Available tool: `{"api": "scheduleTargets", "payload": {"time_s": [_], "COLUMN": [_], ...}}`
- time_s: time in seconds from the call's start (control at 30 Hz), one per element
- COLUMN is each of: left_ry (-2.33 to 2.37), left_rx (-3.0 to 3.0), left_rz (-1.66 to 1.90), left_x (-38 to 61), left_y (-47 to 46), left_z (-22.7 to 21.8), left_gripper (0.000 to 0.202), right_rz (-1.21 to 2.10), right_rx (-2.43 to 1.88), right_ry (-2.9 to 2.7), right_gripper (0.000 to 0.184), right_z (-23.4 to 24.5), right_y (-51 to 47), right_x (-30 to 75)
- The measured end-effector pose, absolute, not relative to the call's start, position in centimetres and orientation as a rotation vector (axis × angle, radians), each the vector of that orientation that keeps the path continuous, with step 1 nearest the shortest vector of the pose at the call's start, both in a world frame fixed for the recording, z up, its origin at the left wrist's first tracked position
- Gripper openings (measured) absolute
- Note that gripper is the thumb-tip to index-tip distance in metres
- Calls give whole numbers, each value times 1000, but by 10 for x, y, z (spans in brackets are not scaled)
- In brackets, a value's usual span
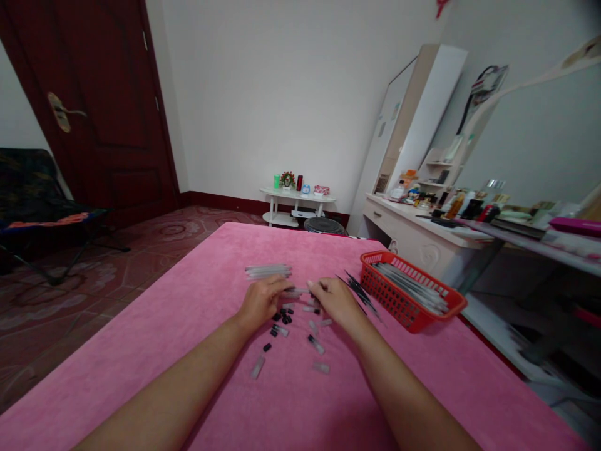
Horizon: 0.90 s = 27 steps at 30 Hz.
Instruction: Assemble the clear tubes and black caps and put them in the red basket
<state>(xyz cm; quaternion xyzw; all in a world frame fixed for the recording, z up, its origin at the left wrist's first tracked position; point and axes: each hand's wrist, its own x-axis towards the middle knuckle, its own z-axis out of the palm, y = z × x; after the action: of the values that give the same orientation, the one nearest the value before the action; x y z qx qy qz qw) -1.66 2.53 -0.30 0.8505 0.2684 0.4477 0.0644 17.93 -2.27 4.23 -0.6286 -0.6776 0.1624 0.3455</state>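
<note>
My left hand (pixel 263 302) is closed in a pinch around a thin, greyish translucent pen barrel (pixel 297 292) that points to the right. At its other end the thumb and fingers of my right hand (pixel 334 297) are closed, touching the tip; the exact grip is blurred. Below my hands lie several small black plugs (pixel 267 347) and several clear caps (pixel 257 367), some with black ends. Just beyond my left hand is a row of translucent pen barrels (pixel 267 271). Several thin dark pen refills (pixel 359 290) lie loose beside my right hand.
A red plastic basket (pixel 413 321) full of long greyish barrels stands at the right on the pink cloth-covered table (pixel 188 294). Beyond the table's far edge are a round dark stool (pixel 323 224) and a small white stand (pixel 277 191). A cluttered dresser (pixel 422 219) is on the right.
</note>
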Motion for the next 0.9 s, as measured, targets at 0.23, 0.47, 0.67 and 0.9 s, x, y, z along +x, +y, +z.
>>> {"api": "scheduleTargets", "payload": {"time_s": [0.23,0.47,0.67,0.9], "left_ry": [778,905,957,714], "left_rx": [2592,2447,1784,1130], "left_rz": [1340,1432,1631,1612], "left_x": [-16,-21,-15,-10], "left_y": [23,28,32,25], "left_z": [-1,-3,2,12], "left_gripper": [36,37,16,29], "right_rz": [640,789,641,382], "right_rx": [-1615,-1435,-1536,-1962], "right_ry": [-1716,-1674,-1728,-2121], "right_gripper": [46,38,21,4], "right_z": [38,43,40,50], "right_y": [-18,-16,-16,-32], "right_x": [179,176,180,180]}}
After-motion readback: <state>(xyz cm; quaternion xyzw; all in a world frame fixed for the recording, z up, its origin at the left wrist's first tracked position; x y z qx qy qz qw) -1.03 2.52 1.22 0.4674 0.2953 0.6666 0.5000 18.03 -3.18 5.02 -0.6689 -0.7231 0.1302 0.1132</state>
